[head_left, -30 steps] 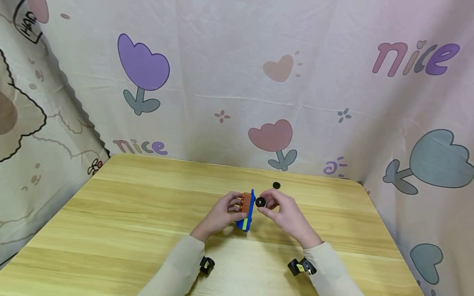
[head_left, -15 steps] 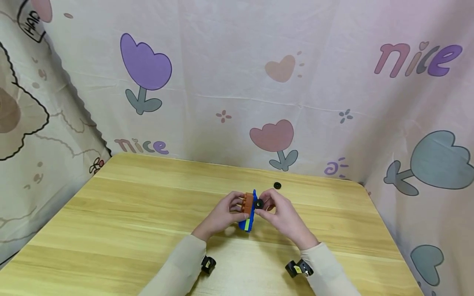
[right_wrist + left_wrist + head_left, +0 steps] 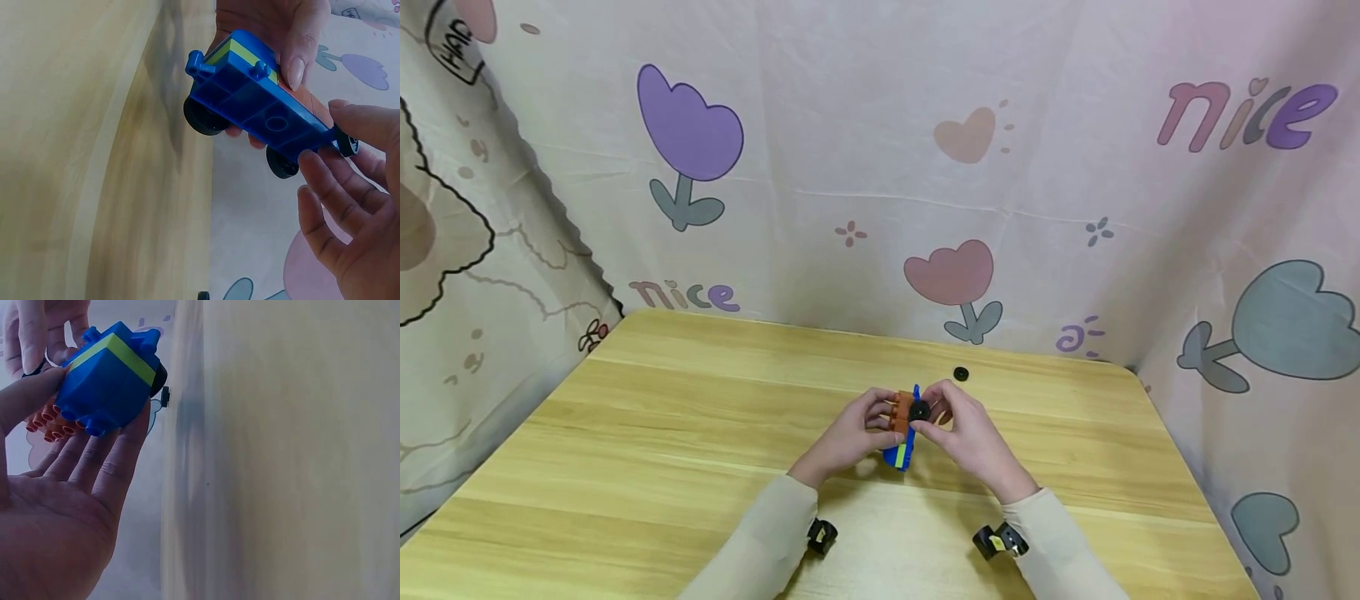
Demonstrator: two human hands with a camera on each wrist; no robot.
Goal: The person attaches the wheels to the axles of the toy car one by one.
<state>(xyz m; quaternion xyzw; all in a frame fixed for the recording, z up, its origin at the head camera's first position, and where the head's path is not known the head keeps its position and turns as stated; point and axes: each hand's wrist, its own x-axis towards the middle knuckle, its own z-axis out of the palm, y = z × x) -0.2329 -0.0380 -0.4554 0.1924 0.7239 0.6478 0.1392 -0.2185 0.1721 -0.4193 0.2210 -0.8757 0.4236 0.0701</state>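
Observation:
My left hand [image 3: 853, 433] holds a toy car [image 3: 899, 455] between thumb and fingers, raised over the table and tipped so its blue underside [image 3: 250, 106] faces my right hand. The car has a blue base, a lime stripe and orange bricks [image 3: 53, 422] on top. Two black wheels sit along its far side, one at the front [image 3: 203, 117] and one at the rear [image 3: 282, 162]. With thumb and fingers my right hand [image 3: 967, 429] pinches a third black wheel [image 3: 347, 142] against the near rear corner. A blue axle stub [image 3: 259, 70] at the other near corner is bare.
A loose black wheel [image 3: 961, 374] lies on the wooden table [image 3: 685, 417], beyond my right hand. Behind the table's back edge hangs a printed curtain [image 3: 820, 167]. Black wrist cameras [image 3: 822, 537] are strapped at both sleeves.
My right hand has moved left with the wheel, from beside the car right up to its corner. The left hand keeps holding the car almost still.

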